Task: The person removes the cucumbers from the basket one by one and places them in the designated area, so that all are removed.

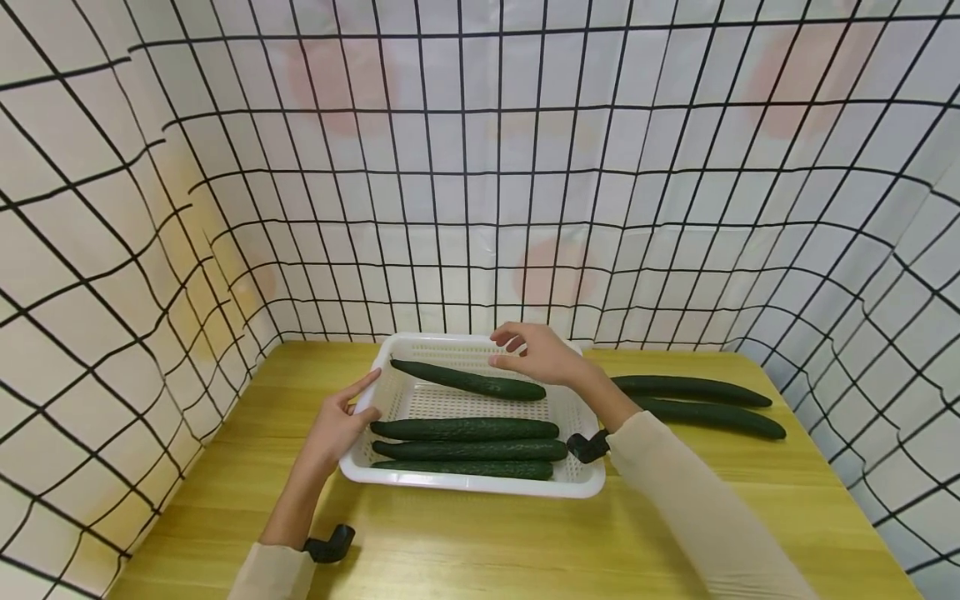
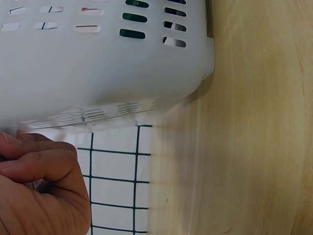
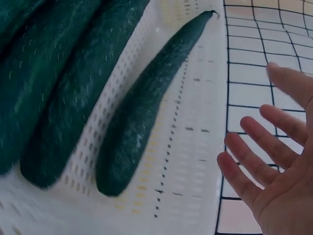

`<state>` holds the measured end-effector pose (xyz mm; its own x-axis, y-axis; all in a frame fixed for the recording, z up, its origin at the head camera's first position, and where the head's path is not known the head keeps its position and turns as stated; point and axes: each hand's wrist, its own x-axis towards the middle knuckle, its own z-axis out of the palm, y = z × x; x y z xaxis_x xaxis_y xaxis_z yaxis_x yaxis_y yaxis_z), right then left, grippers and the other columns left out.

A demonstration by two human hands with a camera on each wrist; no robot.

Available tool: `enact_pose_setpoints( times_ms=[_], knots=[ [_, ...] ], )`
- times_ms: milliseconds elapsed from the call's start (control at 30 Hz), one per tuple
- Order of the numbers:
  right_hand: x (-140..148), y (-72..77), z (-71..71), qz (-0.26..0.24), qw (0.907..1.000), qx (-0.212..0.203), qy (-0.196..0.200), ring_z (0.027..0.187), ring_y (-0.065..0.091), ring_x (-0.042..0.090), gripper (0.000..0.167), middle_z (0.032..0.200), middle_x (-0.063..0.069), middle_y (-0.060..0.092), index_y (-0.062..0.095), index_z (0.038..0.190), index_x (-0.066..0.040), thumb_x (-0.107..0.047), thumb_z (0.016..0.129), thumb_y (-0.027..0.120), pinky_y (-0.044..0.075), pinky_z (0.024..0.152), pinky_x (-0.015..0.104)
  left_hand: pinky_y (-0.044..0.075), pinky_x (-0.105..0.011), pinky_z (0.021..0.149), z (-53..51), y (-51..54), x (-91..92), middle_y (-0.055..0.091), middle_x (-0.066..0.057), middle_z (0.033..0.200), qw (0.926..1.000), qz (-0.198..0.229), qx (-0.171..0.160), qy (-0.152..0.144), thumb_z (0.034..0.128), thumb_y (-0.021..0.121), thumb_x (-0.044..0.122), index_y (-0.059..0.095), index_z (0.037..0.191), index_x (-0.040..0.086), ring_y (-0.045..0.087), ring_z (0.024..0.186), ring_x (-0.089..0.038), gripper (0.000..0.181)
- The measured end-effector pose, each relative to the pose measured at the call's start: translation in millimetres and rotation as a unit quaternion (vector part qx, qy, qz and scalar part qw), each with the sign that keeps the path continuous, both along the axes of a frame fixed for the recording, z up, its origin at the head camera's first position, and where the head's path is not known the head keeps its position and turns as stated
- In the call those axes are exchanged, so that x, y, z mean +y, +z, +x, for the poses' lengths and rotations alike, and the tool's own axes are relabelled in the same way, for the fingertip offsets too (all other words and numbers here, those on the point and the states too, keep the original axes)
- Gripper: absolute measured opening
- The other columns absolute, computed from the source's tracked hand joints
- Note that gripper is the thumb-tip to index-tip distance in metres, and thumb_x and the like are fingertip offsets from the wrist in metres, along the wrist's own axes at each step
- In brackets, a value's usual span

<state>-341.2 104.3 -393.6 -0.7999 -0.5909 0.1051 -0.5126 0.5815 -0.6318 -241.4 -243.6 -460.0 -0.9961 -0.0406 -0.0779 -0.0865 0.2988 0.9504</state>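
A white plastic basket [image 1: 472,483] with slotted walls stands on the table. My left hand [image 1: 337,427] holds its left rim, thumb over the edge; in the left wrist view the curled fingers [image 2: 44,159] are at the rim, partly cut off. Three cucumbers [image 1: 468,451] lie side by side in the basket's near half. Another cucumber [image 1: 472,381] lies slantwise farther back, apart from them. Above the back right of the basket is my right hand [image 1: 543,354], holding nothing. Its fingers [image 3: 252,156] are spread beside that cucumber in the right wrist view, not touching it.
Two more cucumbers [image 1: 697,390] lie on the wooden table [image 1: 480,550] right of the basket, partly behind my right forearm. Black wire mesh [image 1: 465,175] walls rise behind the table and at both sides, with pale sheeting behind them.
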Motion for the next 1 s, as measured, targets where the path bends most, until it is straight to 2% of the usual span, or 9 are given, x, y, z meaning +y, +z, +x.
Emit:
enact_pose_setpoints(
  times_ms=[233, 433, 700, 867, 1000],
  knots=[
    [-9, -18.8, -4.7, 0.008, 0.9995, -0.027, 0.014, 0.126, 0.06, 0.035, 0.051, 0.142, 0.017, 0.06, 0.057, 0.141, -0.007, -0.034, 0.099, 0.067, 0.051, 0.102, 0.05, 0.059, -0.037, 0.077, -0.1, -3.7, -1.7, 0.045, -0.03, 0.154, 1.0, -0.004, -0.006, -0.003, 0.0948, 0.062, 0.005, 0.044, 0.157, 0.025, 0.06, 0.117, -0.031, 0.068],
    [-16, -32.0, -8.8, 0.051, 0.9977, -0.041, 0.017, 0.13, 0.057, 0.034, 0.054, 0.145, 0.016, 0.059, 0.056, 0.143, -0.006, -0.034, 0.099, 0.067, 0.05, 0.103, 0.051, 0.059, -0.036, 0.076, -0.3, -3.3, -0.7, 0.047, -0.031, 0.152, 1.0, -0.004, -0.002, 0.0, 0.0949, 0.063, 0.005, 0.045, 0.157, 0.026, 0.061, 0.113, -0.029, 0.068],
    [-25, -39.1, -8.7, 0.131, 0.9885, -0.052, 0.055, 0.137, 0.054, 0.035, 0.064, 0.149, 0.016, 0.057, 0.048, 0.15, -0.002, -0.033, 0.099, 0.068, 0.045, 0.112, 0.05, 0.06, -0.037, 0.074, -2.1, -2.9, -0.9, 0.046, -0.032, 0.153, 1.0, -0.001, 0.003, -0.003, 0.0949, 0.062, 0.006, 0.044, 0.157, 0.026, 0.062, 0.111, -0.029, 0.068],
    [-28, -41.9, -6.8, 0.165, 0.9829, -0.059, 0.056, 0.136, 0.056, 0.033, 0.068, 0.149, 0.015, 0.057, 0.045, 0.154, -0.004, -0.034, 0.098, 0.07, 0.046, 0.111, 0.05, 0.059, -0.036, 0.075, -2.9, -5.1, -1.7, 0.046, -0.032, 0.152, 1.0, -0.001, 0.001, -0.002, 0.0949, 0.062, 0.005, 0.044, 0.158, 0.025, 0.062, 0.111, -0.029, 0.068],
    [-29, -46.7, -7.0, 0.196, 0.9768, -0.058, 0.062, 0.132, 0.058, 0.033, 0.066, 0.146, 0.016, 0.06, 0.048, 0.151, -0.002, -0.034, 0.098, 0.07, 0.047, 0.11, 0.048, 0.058, -0.036, 0.075, -2.7, -5.6, -1.4, 0.046, -0.031, 0.153, 1.0, 0.003, -0.001, -0.003, 0.0949, 0.061, 0.005, 0.044, 0.158, 0.024, 0.061, 0.113, -0.029, 0.068]
  ],
)
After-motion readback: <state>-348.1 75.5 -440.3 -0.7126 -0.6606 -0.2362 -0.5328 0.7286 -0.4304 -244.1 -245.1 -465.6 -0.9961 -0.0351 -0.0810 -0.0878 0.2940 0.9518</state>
